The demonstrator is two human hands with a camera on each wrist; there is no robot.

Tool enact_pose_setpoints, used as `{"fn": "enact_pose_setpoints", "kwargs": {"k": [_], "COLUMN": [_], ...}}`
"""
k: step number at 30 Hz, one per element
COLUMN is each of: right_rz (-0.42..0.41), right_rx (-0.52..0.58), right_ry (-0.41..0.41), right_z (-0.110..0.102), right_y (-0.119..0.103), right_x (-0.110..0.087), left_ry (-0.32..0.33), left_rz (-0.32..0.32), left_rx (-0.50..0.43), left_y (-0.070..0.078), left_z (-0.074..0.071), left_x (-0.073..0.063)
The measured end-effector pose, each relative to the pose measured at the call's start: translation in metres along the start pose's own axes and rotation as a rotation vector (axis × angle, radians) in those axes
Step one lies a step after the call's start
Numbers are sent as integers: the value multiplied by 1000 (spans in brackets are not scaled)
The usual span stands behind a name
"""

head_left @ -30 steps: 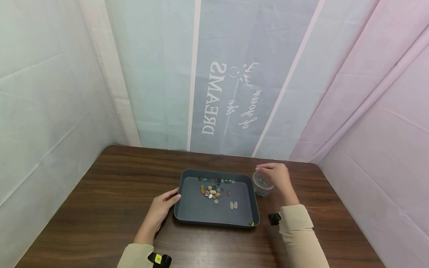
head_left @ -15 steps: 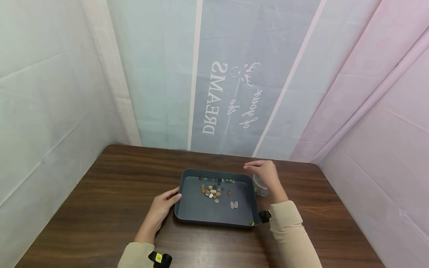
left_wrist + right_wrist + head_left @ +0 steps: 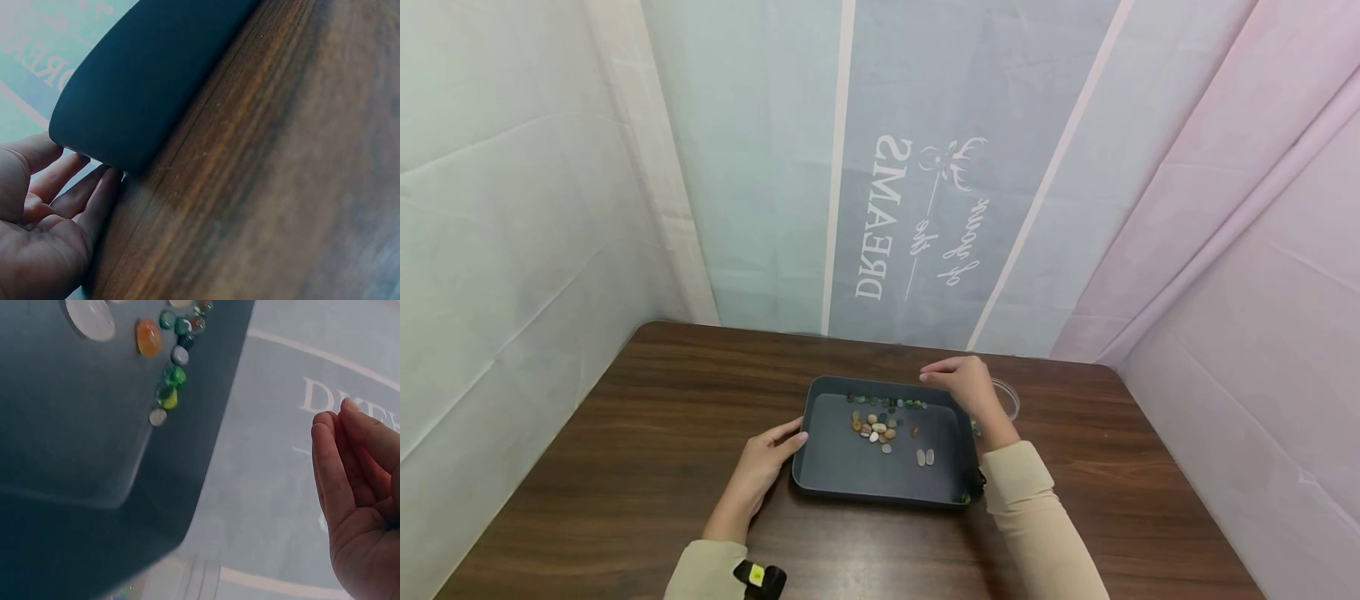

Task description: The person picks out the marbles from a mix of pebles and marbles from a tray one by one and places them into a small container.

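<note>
A dark grey rectangular tray lies on the table. My left hand grips its left side, thumb at the rim and fingers against the outer wall. Glass beads in greens and clear tones form a row along the tray's far wall. Closer in lies a cluster of polished pebbles, with two pale oval stones to their right. Over the tray's far right edge is my right hand, thumb and fingertips drawn close together. Whether something small sits between those fingertips, I cannot tell.
A clear plastic tub with beads in it stands right of the tray, partly hidden behind my right forearm. One green bead lies in the tray's near right corner. A printed cloth hangs behind the wooden table.
My right hand has moved left from above the plastic tub to the tray's far right edge, its fingertips kept together. My left hand stays on the tray.
</note>
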State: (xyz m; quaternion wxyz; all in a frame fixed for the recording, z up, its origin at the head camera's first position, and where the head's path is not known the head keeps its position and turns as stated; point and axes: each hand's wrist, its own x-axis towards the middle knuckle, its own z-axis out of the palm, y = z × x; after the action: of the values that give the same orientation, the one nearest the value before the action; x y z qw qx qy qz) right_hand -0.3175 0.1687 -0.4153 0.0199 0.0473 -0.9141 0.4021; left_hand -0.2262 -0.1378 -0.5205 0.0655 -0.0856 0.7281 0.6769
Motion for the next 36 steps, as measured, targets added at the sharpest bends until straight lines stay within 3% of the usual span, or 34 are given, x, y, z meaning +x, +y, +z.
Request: {"fn": "enact_pose_setpoints", "kwargs": {"k": [6, 14, 22, 36], "right_rz": [-22, -52, -23, -74], "right_rx": [17, -51, -54, -75], "right_ry": [-61, -121, -171, -273], "right_z": [16, 33, 48, 65], "right_y": [-2, -2, 3, 7], "right_x": [2, 4, 8, 11], "left_ry": [9, 5, 6, 4], "left_rz": [5, 10, 15, 15], "left_rx": [12, 8, 2, 7], "left_y": [0, -1, -1, -1], "left_z": [0, 1, 0, 0], "left_x": [0, -1, -1, -2]}}
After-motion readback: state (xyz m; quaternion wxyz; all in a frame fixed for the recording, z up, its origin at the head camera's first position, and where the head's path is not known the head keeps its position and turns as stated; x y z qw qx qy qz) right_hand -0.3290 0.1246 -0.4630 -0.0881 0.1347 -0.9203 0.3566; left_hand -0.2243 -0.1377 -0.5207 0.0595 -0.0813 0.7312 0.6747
